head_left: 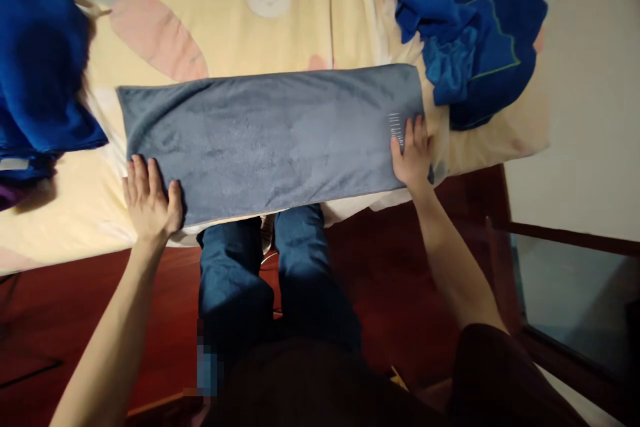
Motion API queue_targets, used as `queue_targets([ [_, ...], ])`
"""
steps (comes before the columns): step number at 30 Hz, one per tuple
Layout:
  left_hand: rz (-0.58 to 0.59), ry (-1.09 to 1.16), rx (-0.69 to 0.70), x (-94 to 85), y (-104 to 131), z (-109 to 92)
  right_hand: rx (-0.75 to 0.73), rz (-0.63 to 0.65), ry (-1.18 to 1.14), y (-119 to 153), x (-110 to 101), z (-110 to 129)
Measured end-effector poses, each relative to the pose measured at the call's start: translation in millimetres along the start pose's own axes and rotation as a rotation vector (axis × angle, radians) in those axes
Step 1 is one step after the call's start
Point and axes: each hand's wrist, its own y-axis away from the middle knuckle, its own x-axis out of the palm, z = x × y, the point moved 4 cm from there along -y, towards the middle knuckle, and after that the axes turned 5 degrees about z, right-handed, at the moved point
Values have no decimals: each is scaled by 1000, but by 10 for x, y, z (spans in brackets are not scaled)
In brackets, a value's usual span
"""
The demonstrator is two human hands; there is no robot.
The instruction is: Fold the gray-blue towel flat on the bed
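I have a gray towel point(270, 143) lying flat in front of me along the near edge of the bed point(300, 7). Its long axis runs from my left to my right, across my view, tilted slightly so that the right end sits a little farther from me than the left. The short ends face left and right, and the long edges run roughly along the bed's near edge, one on my side and one on the far side. The end with the small patch of white lines point(395, 128) points to my right.

My left hand point(153, 203) lies palm down at the near left corner, fingers slightly spread and pointing away from me, thumb out over the cloth. My right hand point(414, 153) rests palm down on the right end, just beside the white lines, its fingers a little apart. Neither hand pinches the cloth.

A blue cloth point(43, 67) lies on the bed to the left, apart from the towel. To the right, a rumpled blue pile point(480, 47) lies near the towel's far right corner.
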Motion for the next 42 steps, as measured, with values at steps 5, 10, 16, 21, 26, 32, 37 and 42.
queue_targets([
  [5,-18,-19,9,-8,-51,54,20,-20,-35,-110,-45,-35],
  [10,21,-10,-21,-78,118,-221,39,-59,-84,229,-213,670],
  [16,132,-50,95,206,1145,-684,-460,104,-132,1285,99,2117],
  [21,125,-48,2,318,2011,-747,-327,187,-149,1419,217,2367],
  [26,78,-58,-37,291,2384,-733,-281,259,-131,1892,189,2487],
  [32,145,-95,-82,328,2281,-660,-379,140,-142,2669,291,2643],
  [37,110,-176,100,73,1629,-737,-231,64,-217,2520,206,2591],
  [42,47,-208,158,-282,614,-830,-179,45,-219,2384,230,2582],
])
